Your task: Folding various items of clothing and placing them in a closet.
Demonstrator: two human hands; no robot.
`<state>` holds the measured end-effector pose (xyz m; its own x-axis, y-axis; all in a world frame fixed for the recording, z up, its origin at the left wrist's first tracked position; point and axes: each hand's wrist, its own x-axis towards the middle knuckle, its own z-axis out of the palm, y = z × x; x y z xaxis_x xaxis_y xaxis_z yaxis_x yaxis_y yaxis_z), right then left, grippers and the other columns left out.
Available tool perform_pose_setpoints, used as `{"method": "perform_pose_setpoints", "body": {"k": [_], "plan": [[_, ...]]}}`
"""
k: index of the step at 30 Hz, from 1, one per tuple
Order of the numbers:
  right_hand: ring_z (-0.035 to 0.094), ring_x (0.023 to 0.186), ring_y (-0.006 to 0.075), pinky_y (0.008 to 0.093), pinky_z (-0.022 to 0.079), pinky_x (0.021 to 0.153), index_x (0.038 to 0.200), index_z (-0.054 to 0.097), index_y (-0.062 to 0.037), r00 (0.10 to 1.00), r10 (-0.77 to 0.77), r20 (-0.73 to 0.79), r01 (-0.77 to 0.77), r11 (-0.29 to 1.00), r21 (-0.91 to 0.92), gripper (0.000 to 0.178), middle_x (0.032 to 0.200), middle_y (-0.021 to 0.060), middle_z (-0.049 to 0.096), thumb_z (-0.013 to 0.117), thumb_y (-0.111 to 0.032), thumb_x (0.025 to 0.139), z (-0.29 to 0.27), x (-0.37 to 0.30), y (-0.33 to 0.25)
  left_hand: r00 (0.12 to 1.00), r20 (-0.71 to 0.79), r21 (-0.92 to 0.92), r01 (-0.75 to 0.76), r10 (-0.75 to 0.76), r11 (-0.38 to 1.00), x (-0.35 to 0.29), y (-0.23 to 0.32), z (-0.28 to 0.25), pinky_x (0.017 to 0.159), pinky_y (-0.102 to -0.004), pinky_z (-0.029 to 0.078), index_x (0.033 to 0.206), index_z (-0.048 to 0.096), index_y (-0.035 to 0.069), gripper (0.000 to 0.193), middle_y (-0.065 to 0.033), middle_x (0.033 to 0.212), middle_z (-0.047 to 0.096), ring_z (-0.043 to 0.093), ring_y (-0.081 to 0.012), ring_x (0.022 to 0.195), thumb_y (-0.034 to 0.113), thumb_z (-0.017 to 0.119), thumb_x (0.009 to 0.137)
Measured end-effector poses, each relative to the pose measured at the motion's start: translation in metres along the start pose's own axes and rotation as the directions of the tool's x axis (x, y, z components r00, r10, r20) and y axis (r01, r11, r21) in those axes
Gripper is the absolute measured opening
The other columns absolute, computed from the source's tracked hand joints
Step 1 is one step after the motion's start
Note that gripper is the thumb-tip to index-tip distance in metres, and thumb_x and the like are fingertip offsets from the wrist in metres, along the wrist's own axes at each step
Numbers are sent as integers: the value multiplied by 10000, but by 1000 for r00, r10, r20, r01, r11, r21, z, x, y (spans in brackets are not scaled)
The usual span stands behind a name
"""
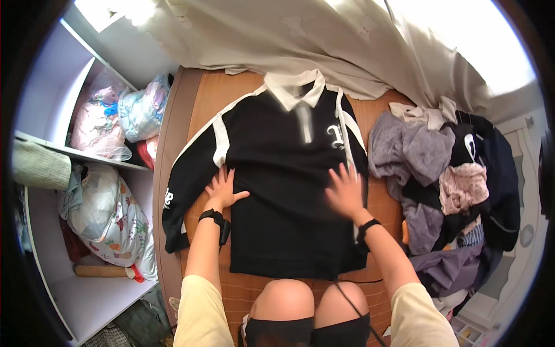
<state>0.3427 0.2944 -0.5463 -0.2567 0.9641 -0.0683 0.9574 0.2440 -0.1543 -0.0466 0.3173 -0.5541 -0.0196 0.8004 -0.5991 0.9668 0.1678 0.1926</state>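
Observation:
A black long-sleeved polo shirt (277, 191) with a white collar, white stripes and a white chest emblem lies spread flat in front of me, collar at the far end. Its left sleeve stretches outward and down; the right one lies close along the body. My left hand (224, 189) rests with fingers spread where the left sleeve meets the shirt's side. On the shirt's right side, near the sleeve, my right hand (346, 191) is spread too, slightly blurred. Neither hand grips anything.
The shirt lies on a brown wooden surface (202, 95). To the right is a heap of crumpled clothes (422, 150). White shelves (49, 214) with bagged clothes (95, 121) stand at left. A pale curtain (260, 34) hangs behind. A dark cable (358, 309) crosses near my knees.

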Motion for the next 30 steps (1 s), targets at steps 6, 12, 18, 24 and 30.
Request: {"method": "perform_pose_setpoints", "body": {"k": [6, 12, 18, 24, 30], "plan": [[144, 1395, 378, 568, 154, 1085, 1385, 409, -201, 994, -70, -86, 73, 997, 31, 598, 1490, 127, 266, 557, -307, 816, -7, 84, 12, 986, 107, -362, -78, 125, 929, 70, -27, -9, 1097, -417, 266, 1428, 186, -14, 1055, -330, 1444, 199, 230, -434, 1344, 604, 666, 720], [182, 1376, 413, 591, 170, 1070, 1326, 481, -162, 993, -113, -20, 115, 987, 115, 589, 1462, 157, 306, 563, -234, 747, 2, 103, 32, 984, 169, -419, 23, 53, 908, 61, -3, -28, 1069, -431, 305, 1311, 357, -101, 944, -357, 1352, 342, 310, -445, 1296, 595, 650, 745], [209, 1358, 442, 598, 180, 1060, 1266, 527, -121, 992, -124, -37, 128, 981, 147, 574, 1429, 183, 337, 530, -209, 699, 4, 98, 34, 973, 232, -363, 102, -16, 926, 49, 9, -50, 1015, -434, 366, 1262, 432, -86, 876, -325, 1299, 429, 412, -432, 1222, 588, 649, 747], [206, 1366, 426, 582, 177, 1068, 1302, 503, -150, 990, -138, -35, 142, 977, 160, 583, 1448, 169, 327, 549, -204, 724, 7, 94, 34, 976, 216, -380, 115, -33, 918, 43, 5, -43, 1014, -438, 362, 1289, 421, -41, 861, -307, 1304, 433, 397, -423, 1236, 557, 684, 728], [232, 1368, 377, 567, 198, 1072, 1316, 488, -162, 970, -143, -196, 167, 979, 114, 551, 1451, 131, 336, 549, -184, 769, -13, 95, 28, 988, -136, -360, -118, 73, 926, 47, 0, -20, 1049, -427, 332, 1386, 294, 16, 868, -285, 1370, 366, 353, -429, 1268, 472, 687, 761]]}}
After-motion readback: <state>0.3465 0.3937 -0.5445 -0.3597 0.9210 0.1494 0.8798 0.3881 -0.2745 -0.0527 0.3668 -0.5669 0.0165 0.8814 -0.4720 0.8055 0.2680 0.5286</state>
